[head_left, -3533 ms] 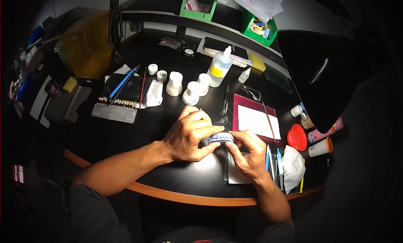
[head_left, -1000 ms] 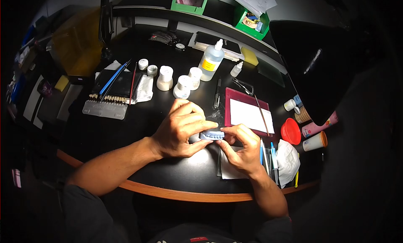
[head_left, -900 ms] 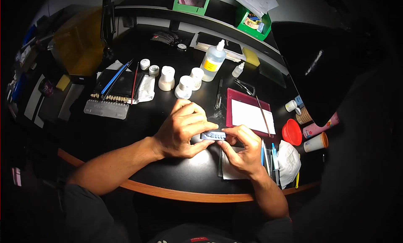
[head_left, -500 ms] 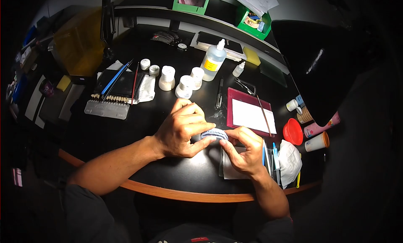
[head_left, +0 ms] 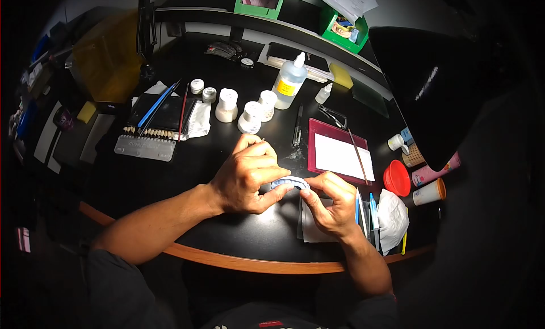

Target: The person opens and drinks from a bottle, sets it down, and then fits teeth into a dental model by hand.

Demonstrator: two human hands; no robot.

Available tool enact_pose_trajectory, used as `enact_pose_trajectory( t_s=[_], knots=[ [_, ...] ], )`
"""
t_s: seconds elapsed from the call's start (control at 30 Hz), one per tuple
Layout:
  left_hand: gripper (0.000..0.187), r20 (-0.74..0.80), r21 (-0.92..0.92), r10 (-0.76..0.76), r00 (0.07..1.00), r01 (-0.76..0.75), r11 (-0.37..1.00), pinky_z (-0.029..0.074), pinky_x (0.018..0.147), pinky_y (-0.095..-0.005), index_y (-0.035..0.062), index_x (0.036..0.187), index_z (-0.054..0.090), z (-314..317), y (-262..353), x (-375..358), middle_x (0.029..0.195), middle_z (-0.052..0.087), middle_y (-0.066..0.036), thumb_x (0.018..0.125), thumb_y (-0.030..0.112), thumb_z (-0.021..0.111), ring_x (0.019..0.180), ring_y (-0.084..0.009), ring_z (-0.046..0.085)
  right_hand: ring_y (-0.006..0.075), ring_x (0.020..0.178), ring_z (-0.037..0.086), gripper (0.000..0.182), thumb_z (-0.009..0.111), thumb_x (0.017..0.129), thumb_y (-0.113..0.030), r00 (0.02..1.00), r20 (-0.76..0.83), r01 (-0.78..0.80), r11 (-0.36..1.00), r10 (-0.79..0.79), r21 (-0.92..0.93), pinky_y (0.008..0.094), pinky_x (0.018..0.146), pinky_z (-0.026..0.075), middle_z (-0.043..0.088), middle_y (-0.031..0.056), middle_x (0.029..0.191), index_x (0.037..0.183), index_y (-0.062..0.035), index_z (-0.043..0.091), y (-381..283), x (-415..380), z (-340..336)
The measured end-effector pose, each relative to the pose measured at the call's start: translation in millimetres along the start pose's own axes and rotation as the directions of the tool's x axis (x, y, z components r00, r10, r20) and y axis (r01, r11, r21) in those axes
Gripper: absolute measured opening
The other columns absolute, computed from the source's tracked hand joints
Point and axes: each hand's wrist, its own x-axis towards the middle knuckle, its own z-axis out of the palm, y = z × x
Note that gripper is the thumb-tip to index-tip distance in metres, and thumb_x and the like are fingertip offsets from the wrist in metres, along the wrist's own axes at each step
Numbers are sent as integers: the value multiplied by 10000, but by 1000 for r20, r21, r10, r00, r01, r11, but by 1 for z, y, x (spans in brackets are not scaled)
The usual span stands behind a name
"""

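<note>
Between my two hands, above the front of the desk, is a small bluish-grey dental mould (head_left: 290,182), curved like a tooth arch with a scalloped row along it. My left hand (head_left: 250,178) pinches its left end between thumb and fingers, the other fingers curled. On the right end, the thumb and index finger of my right hand (head_left: 332,204) are closed. The fingertips hide both ends of the mould. A tiny tip shows above my left knuckles; I cannot make out what it belongs to.
White-capped jars (head_left: 250,119) and a large clear bottle (head_left: 290,82) stand beyond my hands. Right of them lies a magenta-framed pad (head_left: 340,153) with a brush (head_left: 359,155) across it. A tooth shade guide (head_left: 145,147) lies left; a red bowl (head_left: 396,178) sits right.
The mould has tilted in my fingers, so more of its hollowed, scalloped inner side faces me. Both hands stay almost in place.
</note>
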Motion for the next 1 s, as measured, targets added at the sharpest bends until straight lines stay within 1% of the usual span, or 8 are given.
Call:
enact_pose_trajectory(
  t_s=[0.37, 0.67, 0.77, 0.83, 1.0],
  knots=[
    [248, -10, -9, 10, 1000, -10, 1000, 446, 932, -407, 23, 951, 827, 1, -1, 0, 773, 716, -25, 795, 197, 912, 850, -192, 683, 190, 666, 693, 173, 882, 922, -98, 1000, 0, 7, 1000, -7, -13, 313, 605, 536, 732, 110, 814, 1013, 27, 805, 1, 0, 1],
    [240, -3, 1, 14, 1000, -14, 1000, 454, 926, -409, 28, 942, 831, 0, 0, 1, 776, 708, -19, 794, 195, 920, 843, -187, 682, 195, 676, 694, 148, 855, 944, -84, 1000, 9, 2, 1000, -2, 3, 314, 611, 535, 731, 112, 818, 1029, 28, 808, 0, 0, 0],
    [247, -16, 3, 14, 1000, -14, 1000, 457, 925, -410, 29, 940, 835, 1, -1, 0, 774, 706, -17, 788, 199, 930, 840, -186, 681, 205, 694, 695, 127, 811, 980, -77, 1000, 19, 0, 999, -1, 36, 321, 632, 535, 731, 122, 825, 1040, 34, 805, -2, 2, -1],
    [250, -21, 1, 17, 1000, -17, 1000, 457, 926, -409, 30, 939, 836, 1, 0, 0, 772, 705, -16, 785, 200, 935, 840, -186, 681, 209, 697, 686, 127, 758, 1016, -73, 1000, 26, 0, 999, -1, 45, 327, 641, 529, 720, 123, 820, 1049, 42, 801, -2, 1, -4],
    [245, -20, -1, 17, 1000, -17, 1000, 455, 918, -402, 34, 933, 838, 1, 0, 1, 764, 698, -11, 783, 199, 939, 835, -179, 678, 208, 675, 648, 195, 649, 1076, -69, 999, 36, -37, 994, 34, 103, 341, 635, 507, 688, 116, 799, 1060, 64, 791, -3, 0, -5]
  ],
)
